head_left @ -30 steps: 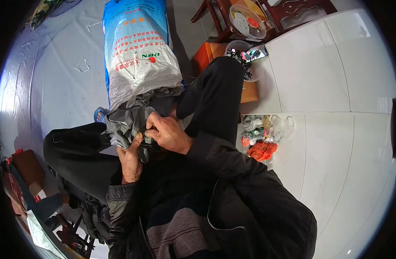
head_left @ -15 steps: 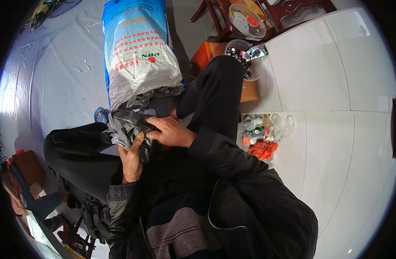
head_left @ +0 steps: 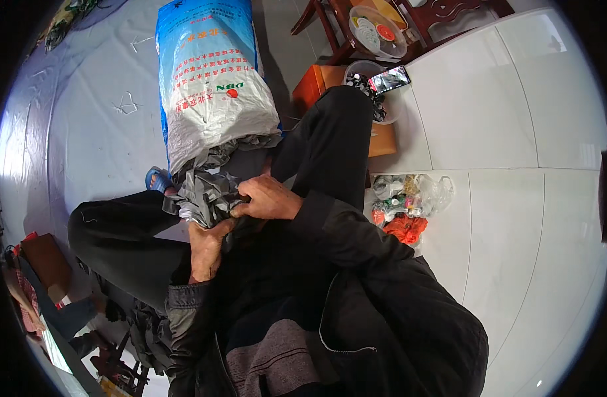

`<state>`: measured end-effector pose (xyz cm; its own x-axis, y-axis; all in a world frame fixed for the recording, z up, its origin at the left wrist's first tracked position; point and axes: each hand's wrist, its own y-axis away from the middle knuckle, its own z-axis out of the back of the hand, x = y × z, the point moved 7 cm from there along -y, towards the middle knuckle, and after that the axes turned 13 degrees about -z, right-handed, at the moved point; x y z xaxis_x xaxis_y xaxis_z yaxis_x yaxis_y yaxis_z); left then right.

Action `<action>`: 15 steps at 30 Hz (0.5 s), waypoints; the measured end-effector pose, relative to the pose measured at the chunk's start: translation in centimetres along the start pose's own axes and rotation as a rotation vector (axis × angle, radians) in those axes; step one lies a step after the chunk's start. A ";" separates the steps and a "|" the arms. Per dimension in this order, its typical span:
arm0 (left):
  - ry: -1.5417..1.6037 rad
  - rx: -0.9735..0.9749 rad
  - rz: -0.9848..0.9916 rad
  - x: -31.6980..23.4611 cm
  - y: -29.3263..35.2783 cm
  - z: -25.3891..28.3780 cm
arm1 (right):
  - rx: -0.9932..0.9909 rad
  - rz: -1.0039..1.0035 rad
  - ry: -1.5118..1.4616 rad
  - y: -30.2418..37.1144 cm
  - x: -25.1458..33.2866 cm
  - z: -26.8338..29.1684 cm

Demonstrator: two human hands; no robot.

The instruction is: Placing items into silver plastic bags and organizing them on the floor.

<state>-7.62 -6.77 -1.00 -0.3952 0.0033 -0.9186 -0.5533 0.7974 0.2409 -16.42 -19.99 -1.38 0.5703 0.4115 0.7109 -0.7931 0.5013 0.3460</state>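
A crumpled, slightly shiny grey sheet (head_left: 211, 197) lies bunched between my knees, just below the mouth of a large blue and white sack (head_left: 217, 112). More of the same grey stuff shows at the sack's mouth. My left hand (head_left: 207, 250) is closed on the sheet's near edge, thumb pointing right. Close by on the right, my right hand (head_left: 270, 198) grips the sheet with fingers curled and thumb toward the left hand. What lies under my fingers is hidden.
A phone (head_left: 390, 80) rests on a clear tub (head_left: 394, 109) beside an orange box (head_left: 310, 89). Behind it, a bowl (head_left: 397, 46) sits on a dark wooden stool (head_left: 340, 49). Plastic bags, one red (head_left: 406, 229), lie on the right. Another person (head_left: 32, 291) is at the far left.
My hands have drawn slightly apart, the right one moving rightward and the left a little lower. The grey sheet has shifted and shows more light folds.
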 end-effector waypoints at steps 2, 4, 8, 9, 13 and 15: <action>-0.019 0.000 0.011 0.4 0.0 0.2 | 0.012 0.009 -0.009 0.1 0.3 0.0; -0.029 0.000 0.016 0.8 0.0 0.2 | 0.031 0.045 -0.038 0.4 0.7 0.1; -0.115 -0.016 -0.054 0.7 0.0 0.3 | 0.031 0.117 -0.113 0.9 1.3 -0.1; -0.146 -0.008 -0.073 0.9 0.0 0.4 | 0.027 0.144 -0.144 1.0 1.4 -0.1; -0.227 0.021 -0.129 1.9 -0.5 1.2 | -0.040 0.190 -0.108 1.1 1.8 -0.5; -0.268 0.042 -0.164 2.4 -0.7 1.6 | -0.052 0.190 -0.114 1.1 1.9 -0.7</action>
<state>-7.02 -6.39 -3.83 -0.0931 0.0272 -0.9953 -0.5608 0.8246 0.0750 -16.06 -18.15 -0.09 0.3810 0.4149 0.8262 -0.8703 0.4626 0.1690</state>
